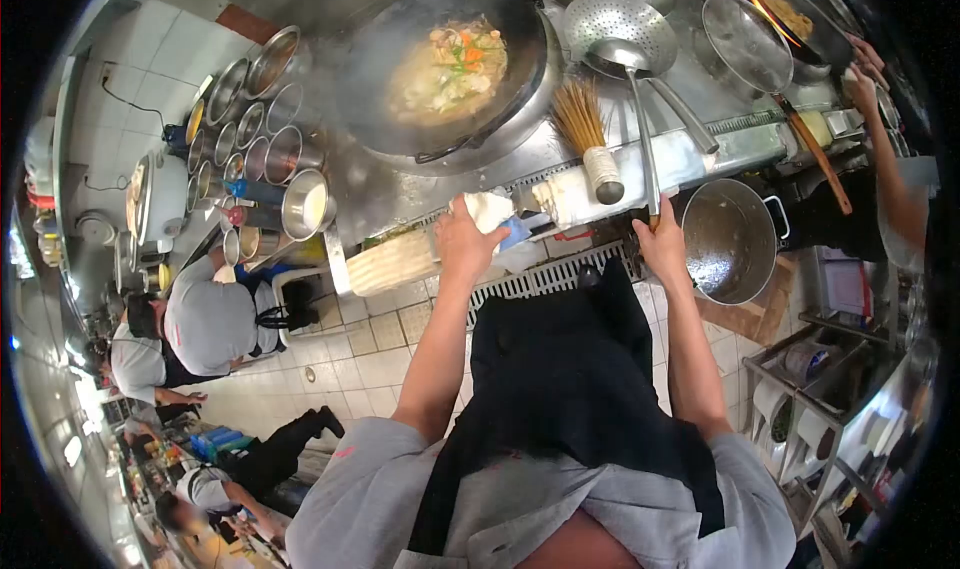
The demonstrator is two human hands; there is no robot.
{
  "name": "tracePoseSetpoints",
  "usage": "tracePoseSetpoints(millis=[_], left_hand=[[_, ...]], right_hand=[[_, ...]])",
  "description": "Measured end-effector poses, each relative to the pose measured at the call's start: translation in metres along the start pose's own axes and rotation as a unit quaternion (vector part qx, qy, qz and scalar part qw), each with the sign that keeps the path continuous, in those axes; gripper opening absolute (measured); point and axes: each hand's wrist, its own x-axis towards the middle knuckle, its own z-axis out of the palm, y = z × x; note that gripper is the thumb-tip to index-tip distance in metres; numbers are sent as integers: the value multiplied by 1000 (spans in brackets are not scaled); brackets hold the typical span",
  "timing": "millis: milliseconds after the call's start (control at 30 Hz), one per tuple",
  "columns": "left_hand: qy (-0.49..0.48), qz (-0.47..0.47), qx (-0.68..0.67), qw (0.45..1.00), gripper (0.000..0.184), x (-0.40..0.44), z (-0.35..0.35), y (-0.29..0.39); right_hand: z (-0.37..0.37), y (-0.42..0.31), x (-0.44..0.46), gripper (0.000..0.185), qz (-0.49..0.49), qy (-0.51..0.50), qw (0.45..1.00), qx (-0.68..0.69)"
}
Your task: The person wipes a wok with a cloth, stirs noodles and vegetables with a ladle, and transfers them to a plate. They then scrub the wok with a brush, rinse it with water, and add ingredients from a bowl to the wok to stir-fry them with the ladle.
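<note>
My left hand [465,241] grips a folded white cloth [489,212] at the stove's front edge. In my right hand [661,241] is the handle end of a long ladle [642,129]. The ladle's bowl rests over a perforated strainer [625,19] on the stove top. Ahead of my left hand, a large black wok [527,54] sits on the range, with steaming mixed food [455,74] inside, pale pieces with orange and green bits. A bamboo wok brush [584,129] lies between the wok and the ladle.
Metal containers [290,151] crowd the left side. A large pot [735,239] stands right of my right hand, below a wire skimmer [748,44] with a wooden handle. A co-worker's arm [878,129] reaches in from the right; other people [215,314] are at left.
</note>
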Motion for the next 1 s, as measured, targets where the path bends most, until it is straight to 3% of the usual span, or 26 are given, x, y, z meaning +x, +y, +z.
tracePoseSetpoints(millis=[67,200,300,467,500,533,567,600,700,800,933,1000], left_hand=[[-18,-46,22,999,87,0,-1,10],[-7,-50,27,998,84,2,-4,19],[-10,-52,1,999,82,-1,-7,21],[40,17,-93,995,74,6,2,-10],[-10,-33,-277,960,71,5,-6,-14],[-61,-80,-450,887,68,3,-16,-17],[-112,-125,-604,779,65,-1,-24,-24],[-152,-100,-673,717,59,-6,-28,-38],[-288,-174,-859,386,59,-37,-34,-76],[-334,-122,-901,248,61,-67,-15,-106],[-294,-165,-880,333,64,-88,-17,-113],[-293,-142,-870,372,65,-83,-17,-120]], right_hand=[[-3,11,7,45,-52,13,998,16],[-4,31,19,30,-114,22,988,101],[-34,-19,-11,27,-12,-45,982,184],[-36,-58,-39,37,-9,-216,907,362],[-34,-68,-40,35,-5,-223,904,366],[-34,-83,-39,38,-25,-238,906,348],[-31,-96,-36,41,-41,-253,908,331],[-22,-109,-34,44,-51,-244,919,305],[4,-142,-10,53,-92,-206,946,231],[48,-158,25,62,-112,-198,953,199],[82,-200,42,66,-48,-294,927,228],[96,-215,39,67,-22,-334,915,224]])
